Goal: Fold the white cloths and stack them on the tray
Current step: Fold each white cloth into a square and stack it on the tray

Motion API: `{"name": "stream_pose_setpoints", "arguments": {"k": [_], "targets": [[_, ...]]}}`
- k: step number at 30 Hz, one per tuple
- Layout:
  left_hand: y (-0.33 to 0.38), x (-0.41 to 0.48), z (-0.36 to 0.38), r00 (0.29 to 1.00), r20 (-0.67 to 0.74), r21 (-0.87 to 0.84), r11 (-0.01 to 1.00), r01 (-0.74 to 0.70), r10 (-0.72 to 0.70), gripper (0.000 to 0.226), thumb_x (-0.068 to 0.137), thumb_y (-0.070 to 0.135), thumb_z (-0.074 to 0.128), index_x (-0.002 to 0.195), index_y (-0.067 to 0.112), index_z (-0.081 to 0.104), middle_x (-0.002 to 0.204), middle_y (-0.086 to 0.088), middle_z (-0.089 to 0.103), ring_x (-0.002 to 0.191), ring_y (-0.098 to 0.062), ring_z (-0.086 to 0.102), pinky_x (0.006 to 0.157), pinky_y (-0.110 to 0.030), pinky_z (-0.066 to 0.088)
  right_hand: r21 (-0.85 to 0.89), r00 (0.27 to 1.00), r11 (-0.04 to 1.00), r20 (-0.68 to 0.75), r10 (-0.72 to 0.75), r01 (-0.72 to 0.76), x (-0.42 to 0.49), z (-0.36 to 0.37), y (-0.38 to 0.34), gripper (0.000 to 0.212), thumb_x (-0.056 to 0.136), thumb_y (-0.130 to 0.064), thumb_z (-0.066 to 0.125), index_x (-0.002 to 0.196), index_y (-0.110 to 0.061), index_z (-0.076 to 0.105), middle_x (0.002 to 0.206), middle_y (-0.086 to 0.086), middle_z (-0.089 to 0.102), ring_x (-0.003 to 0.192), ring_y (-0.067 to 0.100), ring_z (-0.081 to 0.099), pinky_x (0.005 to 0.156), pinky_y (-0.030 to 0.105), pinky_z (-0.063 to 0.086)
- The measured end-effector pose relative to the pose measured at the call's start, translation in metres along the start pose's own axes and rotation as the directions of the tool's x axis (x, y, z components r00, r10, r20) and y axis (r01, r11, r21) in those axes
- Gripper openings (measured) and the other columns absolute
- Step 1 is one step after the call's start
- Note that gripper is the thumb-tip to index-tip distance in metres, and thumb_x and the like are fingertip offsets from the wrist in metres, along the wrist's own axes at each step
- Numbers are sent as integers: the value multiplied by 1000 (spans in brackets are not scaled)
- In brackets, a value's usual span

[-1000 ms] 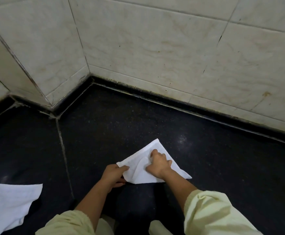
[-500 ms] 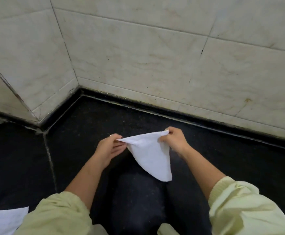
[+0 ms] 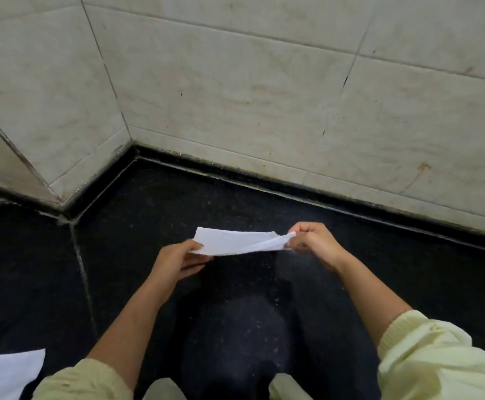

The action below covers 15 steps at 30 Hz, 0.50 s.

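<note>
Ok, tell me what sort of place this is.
Probably a tiled utility or kitchen corner: pale marble-look wall tiles with grimy grout, a dark speckled stone surface, and a black skirting strip where they meet.

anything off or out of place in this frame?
Mostly fine. The wall tile has a short dark crack beside its joint. A second white cloth lies loose at lower left; no tray is in view.
</note>
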<state>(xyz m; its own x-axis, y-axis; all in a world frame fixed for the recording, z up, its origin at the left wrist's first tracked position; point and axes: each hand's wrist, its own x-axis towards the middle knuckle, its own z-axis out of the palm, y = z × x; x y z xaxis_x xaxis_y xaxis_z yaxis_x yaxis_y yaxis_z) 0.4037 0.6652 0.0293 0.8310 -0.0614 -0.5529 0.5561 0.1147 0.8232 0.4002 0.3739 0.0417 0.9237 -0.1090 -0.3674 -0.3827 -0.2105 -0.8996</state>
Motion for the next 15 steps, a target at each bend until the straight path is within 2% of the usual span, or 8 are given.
{"name": "stream_pose_setpoints", "arguments": {"k": [2, 4, 6, 8, 11, 13, 15], "targets": [[-23, -5, -11, 989, 56, 116, 985, 132, -139, 21, 86, 15, 55, 98, 1, 67, 96, -15, 75, 93, -26, 72, 89, -38, 53, -40, 992, 993, 66, 110, -107, -5, 0, 24, 18, 70, 11, 63, 67, -7, 64, 66, 9, 60, 64, 16, 54, 54, 18, 43], [-42, -14, -19, 954, 113, 242, 939, 243, -276, 22, 85, 17, 53, 89, 1, 68, 98, -11, 75, 95, -25, 72, 94, -40, 50, -114, 968, 973, 130, 214, -200, -12, 0, 47, 14, 71, 7, 65, 70, -7, 66, 70, 11, 59, 68, 17, 54, 59, 22, 44], [-55, -22, -24, 915, 126, 339, 884, 322, -382, 22, 84, 20, 57, 77, 3, 69, 96, -10, 76, 92, -24, 72, 90, -37, 52, -191, 935, 943, 178, 306, -272, -19, 0, 65, 10, 72, 1, 67, 74, -9, 69, 71, 6, 63, 72, 15, 58, 64, 23, 48], [-62, -28, -25, 904, 94, 429, 836, 341, -417, 24, 84, 22, 60, 72, 4, 70, 91, -9, 76, 86, -23, 73, 81, -32, 52, -228, 905, 917, 202, 374, -328, -24, 1, 77, 9, 73, -3, 68, 76, -11, 71, 72, 1, 66, 75, 13, 62, 67, 24, 51], [-67, -25, -23, 951, -1, 500, 823, 269, -310, 26, 86, 21, 62, 72, 2, 74, 77, -9, 76, 76, -21, 71, 75, -28, 52, -214, 896, 908, 192, 401, -361, -26, 2, 87, 7, 75, -7, 68, 74, -14, 72, 76, 1, 70, 78, 14, 67, 69, 25, 52], [-66, -19, -20, 986, -55, 535, 829, 161, -156, 33, 87, 22, 63, 62, 5, 75, 72, -6, 74, 76, -18, 64, 72, -24, 48, -195, 908, 915, 166, 385, -352, -23, 4, 88, 4, 76, -11, 70, 78, -13, 73, 79, 4, 72, 79, 15, 68, 68, 25, 51], [-63, -14, -17, 998, -69, 586, 810, 40, 1, 37, 88, 25, 62, 57, 12, 76, 77, 1, 71, 83, -11, 61, 72, -18, 40, -171, 927, 929, 131, 351, -328, -19, 5, 87, 8, 78, -14, 71, 84, -10, 74, 79, 4, 72, 78, 15, 67, 65, 24, 50]]}}
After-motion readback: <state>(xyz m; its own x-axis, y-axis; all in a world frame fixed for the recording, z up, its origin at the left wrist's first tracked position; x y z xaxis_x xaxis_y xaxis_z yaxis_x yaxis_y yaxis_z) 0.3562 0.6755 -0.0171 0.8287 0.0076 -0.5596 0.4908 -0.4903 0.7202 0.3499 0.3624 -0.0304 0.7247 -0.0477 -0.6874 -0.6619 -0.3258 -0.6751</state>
